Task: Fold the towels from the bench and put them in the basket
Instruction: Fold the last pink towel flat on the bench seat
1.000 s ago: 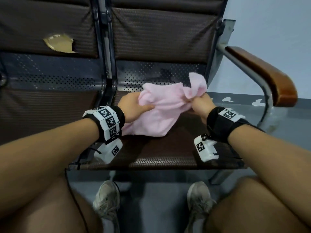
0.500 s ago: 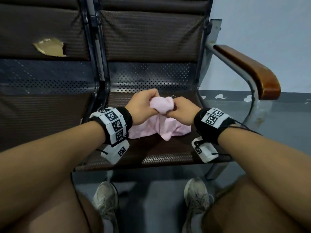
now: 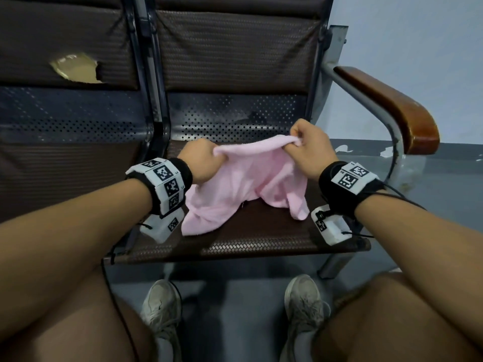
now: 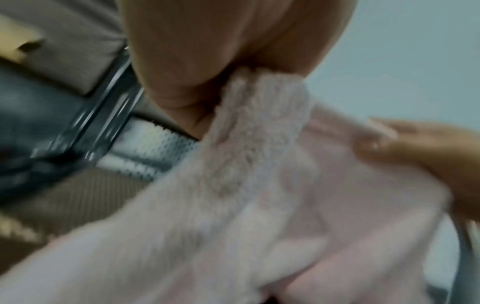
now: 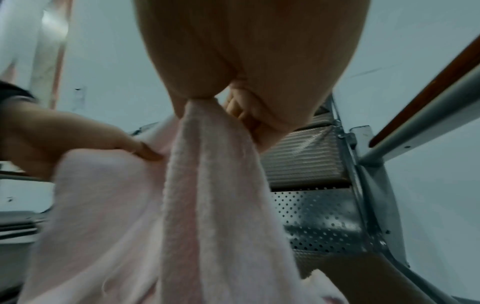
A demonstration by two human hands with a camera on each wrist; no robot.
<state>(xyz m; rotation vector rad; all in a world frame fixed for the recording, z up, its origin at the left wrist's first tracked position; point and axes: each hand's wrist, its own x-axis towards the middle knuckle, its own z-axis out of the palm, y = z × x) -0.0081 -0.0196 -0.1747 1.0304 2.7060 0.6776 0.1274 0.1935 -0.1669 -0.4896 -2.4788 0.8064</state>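
Note:
A pink towel (image 3: 245, 178) hangs between my two hands above the brown bench seat (image 3: 248, 236), its lower corners drooping onto the seat. My left hand (image 3: 206, 160) grips the towel's upper left edge. My right hand (image 3: 305, 145) pinches the upper right corner, a little higher and farther back. In the left wrist view the towel (image 4: 259, 185) runs out from under my left hand (image 4: 226, 82), blurred. The right wrist view has the towel (image 5: 207, 195) hanging from my right hand (image 5: 205, 98). No basket is in view.
The bench has a second seat on the left with a torn backrest (image 3: 75, 67). A wooden armrest (image 3: 392, 105) on a metal frame stands at the right. My knees and shoes (image 3: 303, 301) are below the seat's front edge, on a grey floor.
My hands were bunched together on the crumpled towel half a second ago. They have drawn apart and risen, stretching the towel's top edge between them.

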